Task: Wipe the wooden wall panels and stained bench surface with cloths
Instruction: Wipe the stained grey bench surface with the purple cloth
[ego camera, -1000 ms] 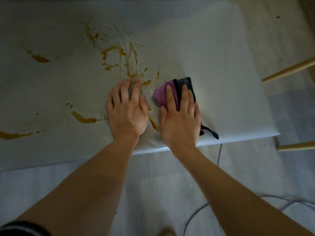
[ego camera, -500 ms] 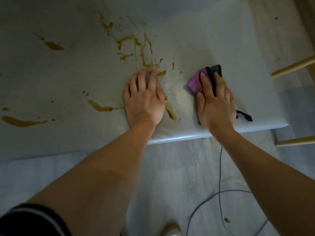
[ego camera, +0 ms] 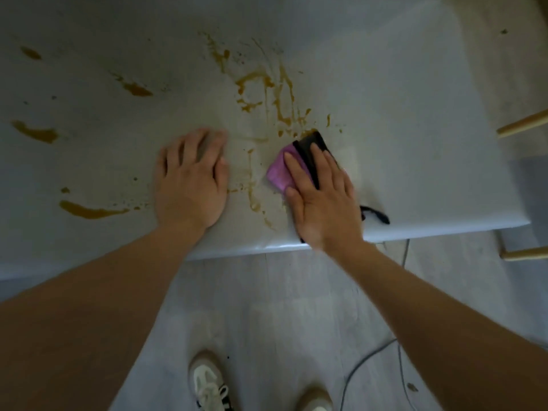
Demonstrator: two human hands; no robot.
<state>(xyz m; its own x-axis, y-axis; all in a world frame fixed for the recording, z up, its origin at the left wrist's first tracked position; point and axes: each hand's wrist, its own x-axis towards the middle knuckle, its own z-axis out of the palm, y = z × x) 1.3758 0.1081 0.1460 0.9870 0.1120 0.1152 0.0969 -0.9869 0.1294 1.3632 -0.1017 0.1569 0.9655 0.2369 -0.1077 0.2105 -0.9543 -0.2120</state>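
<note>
A white bench surface (ego camera: 400, 120) spreads across the upper view, marked with brown stains (ego camera: 278, 99) in streaks and blobs. A folded purple and black cloth (ego camera: 281, 170) lies flat on it near the front edge. My right hand (ego camera: 323, 197) presses on the cloth with straight fingers. A black strap (ego camera: 375, 215) of the cloth trails out to the right. My left hand (ego camera: 192, 179) lies flat on the bench to the left of the cloth, fingers spread, holding nothing.
More brown stains (ego camera: 89, 210) lie to the left. Pale wooden legs (ego camera: 522, 126) stick out at the right edge. A grey cable (ego camera: 370, 357) runs over the floor below the bench. My white shoes (ego camera: 207, 384) stand on the pale floor.
My right hand has slid the cloth left and away, up to the stains. My left hand has shifted left on the bench. The streak near the front edge looks smeared.
</note>
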